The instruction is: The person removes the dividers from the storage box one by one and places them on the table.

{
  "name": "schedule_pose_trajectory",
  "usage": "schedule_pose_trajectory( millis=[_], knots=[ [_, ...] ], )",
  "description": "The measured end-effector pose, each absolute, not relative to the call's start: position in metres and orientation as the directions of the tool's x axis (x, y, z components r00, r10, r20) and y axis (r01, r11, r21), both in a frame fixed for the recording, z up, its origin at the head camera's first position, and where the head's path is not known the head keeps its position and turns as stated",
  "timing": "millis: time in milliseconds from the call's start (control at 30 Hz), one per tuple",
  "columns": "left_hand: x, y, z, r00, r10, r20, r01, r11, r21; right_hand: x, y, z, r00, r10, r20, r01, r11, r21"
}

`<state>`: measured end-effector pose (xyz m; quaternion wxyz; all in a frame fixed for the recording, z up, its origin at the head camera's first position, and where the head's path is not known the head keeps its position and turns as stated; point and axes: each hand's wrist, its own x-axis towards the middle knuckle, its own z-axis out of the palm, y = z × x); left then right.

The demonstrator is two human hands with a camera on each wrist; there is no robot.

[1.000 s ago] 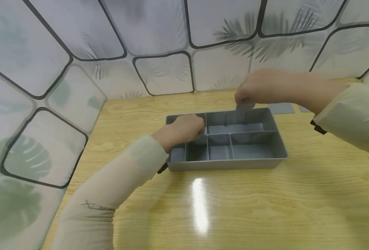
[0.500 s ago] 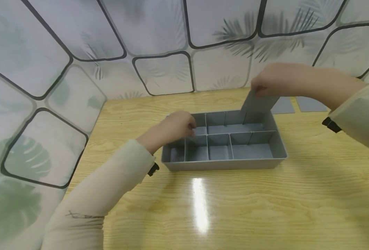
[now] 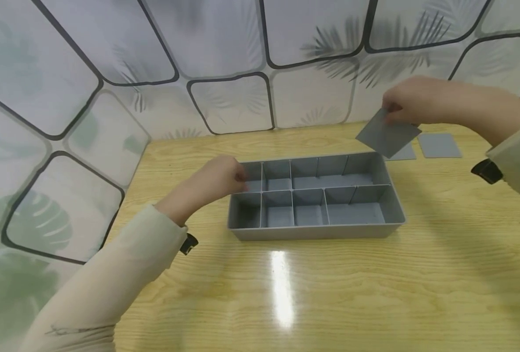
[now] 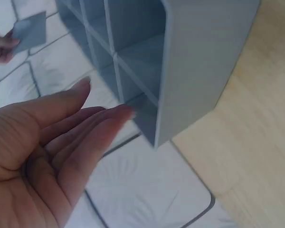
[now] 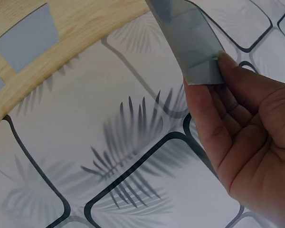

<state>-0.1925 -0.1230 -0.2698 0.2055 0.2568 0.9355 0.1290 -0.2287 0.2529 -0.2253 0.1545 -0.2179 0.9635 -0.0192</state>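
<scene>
A long grey organizer box [image 3: 313,232] sits on the table, split into several compartments by thin grey partitions. My right hand [image 3: 418,100] pinches a flat grey divider panel [image 3: 387,134] by its upper corner, raised above the box's back right corner. In the right wrist view the thumb and fingers clasp one end of that panel [image 5: 199,52]. Over the box's left end hovers my left hand [image 3: 207,181]. Seen in the left wrist view, the left hand [image 4: 61,142] has loosely bent fingers with a gap to the thumb, and holds nothing.
Two more flat grey panels lie on the table behind the box at right: one panel [image 3: 439,145] in full view, the other panel [image 3: 404,152] partly covered by the held one. A leaf-patterned wall covering [image 3: 229,105] rises behind the wooden table [image 3: 330,293].
My right hand has lifted the divider panel up out of the box and carried it right. My left hand has drawn back leftward from over the compartments.
</scene>
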Motion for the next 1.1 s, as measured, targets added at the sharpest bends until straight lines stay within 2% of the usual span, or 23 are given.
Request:
schedule_pose_trajectory(
  millis=[133, 333, 667, 933, 1100],
  knots=[
    [-0.191, -0.134, -0.266, -0.791, 0.477, -0.382, 0.371, 0.872, 0.321, -0.230, 0.260, -0.228, -0.866, -0.399, -0.301, -0.379, 0.917, -0.124],
    [-0.184, -0.149, -0.273, -0.770, 0.404, -0.494, 0.291, 0.911, 0.292, -0.233, 0.268, -0.234, -0.882, -0.386, -0.273, -0.368, 0.923, -0.116],
    [-0.183, -0.155, -0.295, -0.723, 0.361, -0.589, 0.157, 0.916, 0.369, -0.237, 0.298, -0.239, -0.919, -0.293, -0.264, -0.250, 0.950, -0.185],
    [-0.182, -0.154, -0.300, -0.710, 0.330, -0.622, 0.052, 0.906, 0.421, -0.241, 0.344, -0.250, -0.937, -0.192, -0.292, -0.143, 0.973, -0.181],
    [-0.181, -0.155, -0.299, -0.702, 0.344, -0.624, 0.021, 0.885, 0.465, -0.242, 0.372, -0.263, -0.960, -0.099, -0.263, -0.041, 0.976, -0.215]
  ],
)
